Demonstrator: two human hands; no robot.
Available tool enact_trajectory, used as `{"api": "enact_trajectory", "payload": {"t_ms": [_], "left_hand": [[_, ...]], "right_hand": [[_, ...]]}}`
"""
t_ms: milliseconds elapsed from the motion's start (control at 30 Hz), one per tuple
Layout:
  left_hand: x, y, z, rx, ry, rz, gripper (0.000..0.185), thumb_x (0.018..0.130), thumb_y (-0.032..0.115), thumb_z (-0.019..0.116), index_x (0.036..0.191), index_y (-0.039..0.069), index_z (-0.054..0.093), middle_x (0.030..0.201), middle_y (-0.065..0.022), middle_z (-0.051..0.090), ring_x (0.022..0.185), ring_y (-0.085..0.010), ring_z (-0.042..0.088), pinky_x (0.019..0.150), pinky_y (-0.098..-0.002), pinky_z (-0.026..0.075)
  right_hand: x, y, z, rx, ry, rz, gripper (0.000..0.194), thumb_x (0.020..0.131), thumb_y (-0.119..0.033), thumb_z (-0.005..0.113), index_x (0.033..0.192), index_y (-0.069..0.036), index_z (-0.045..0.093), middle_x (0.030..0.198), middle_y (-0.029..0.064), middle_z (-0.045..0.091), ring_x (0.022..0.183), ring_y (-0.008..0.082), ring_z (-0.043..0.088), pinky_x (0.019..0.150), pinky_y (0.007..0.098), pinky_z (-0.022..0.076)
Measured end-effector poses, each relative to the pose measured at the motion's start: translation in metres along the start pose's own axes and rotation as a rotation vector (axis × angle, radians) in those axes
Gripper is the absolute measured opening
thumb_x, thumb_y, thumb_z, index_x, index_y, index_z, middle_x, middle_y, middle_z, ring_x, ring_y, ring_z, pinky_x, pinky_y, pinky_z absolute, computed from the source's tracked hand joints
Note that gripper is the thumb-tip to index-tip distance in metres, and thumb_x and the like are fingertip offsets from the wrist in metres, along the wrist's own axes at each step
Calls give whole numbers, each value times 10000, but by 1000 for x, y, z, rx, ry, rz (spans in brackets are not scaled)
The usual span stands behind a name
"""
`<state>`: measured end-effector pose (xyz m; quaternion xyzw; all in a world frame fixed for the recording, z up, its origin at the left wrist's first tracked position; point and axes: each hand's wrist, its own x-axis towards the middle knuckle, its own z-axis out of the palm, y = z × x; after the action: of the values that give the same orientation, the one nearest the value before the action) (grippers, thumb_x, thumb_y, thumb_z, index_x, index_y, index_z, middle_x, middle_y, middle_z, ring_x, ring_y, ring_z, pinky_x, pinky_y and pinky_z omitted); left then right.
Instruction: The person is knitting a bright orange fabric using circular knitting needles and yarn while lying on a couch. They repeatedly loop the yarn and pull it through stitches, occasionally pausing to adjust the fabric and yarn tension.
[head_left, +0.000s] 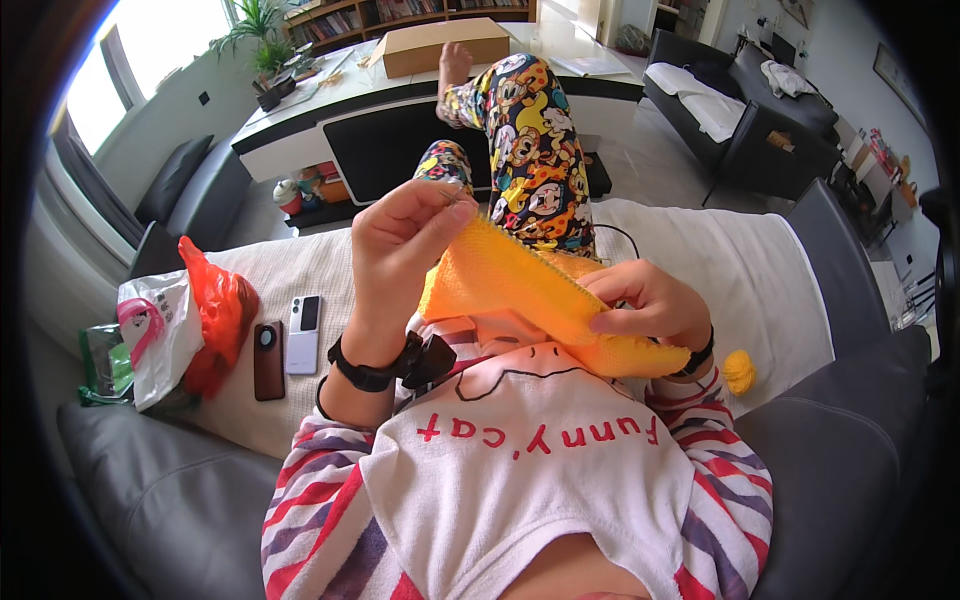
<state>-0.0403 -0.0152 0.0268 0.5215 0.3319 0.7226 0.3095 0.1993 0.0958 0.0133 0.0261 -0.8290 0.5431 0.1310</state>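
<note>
A yellow knitted piece (517, 281) is stretched in front of my chest between both hands. My left hand (409, 236), raised higher, pinches its upper left corner, where the tips of thin metal knitting needles (452, 196) poke out above the fingers. A row of stitches runs from there down the slanting upper edge. Toward the right end of that edge, my right hand (645, 300) grips the knitting between thumb and fingers. The lower part of the fabric hangs over my right wrist. A small ball of yellow yarn (739, 373) lies on the sofa cover to the right.
On the pale sofa cover (240, 281) to my left are a dark phone (269, 360), a lilac flip phone (304, 335), a red plastic bag (217, 322) and a white plastic bag (159, 330). Ahead, a cardboard box (442, 49) stands on a white coffee table (525, 34), where one foot rests.
</note>
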Motion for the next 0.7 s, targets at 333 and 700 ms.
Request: {"api": "enact_trajectory", "payload": {"t_ms": [333,700], "left_hand": [[-11,0,-6,126,53,57,76,870,-7,555,926,-53,581,892,-131,633,601,-40,515,444,-141,291],[-20,-9,-18,-71,196,152,62,844,-37,584,896,-56,611,891,-127,630,572,-31,439,480,-148,300]], "right_hand": [[-6,4,8,122,138,-16,181,872,-106,607,776,43,569,813,21,519,733,85,455,636,219,361],[-14,8,5,-35,-11,52,213,855,-162,644,778,25,575,635,-4,449,607,64,414,540,233,344]]}}
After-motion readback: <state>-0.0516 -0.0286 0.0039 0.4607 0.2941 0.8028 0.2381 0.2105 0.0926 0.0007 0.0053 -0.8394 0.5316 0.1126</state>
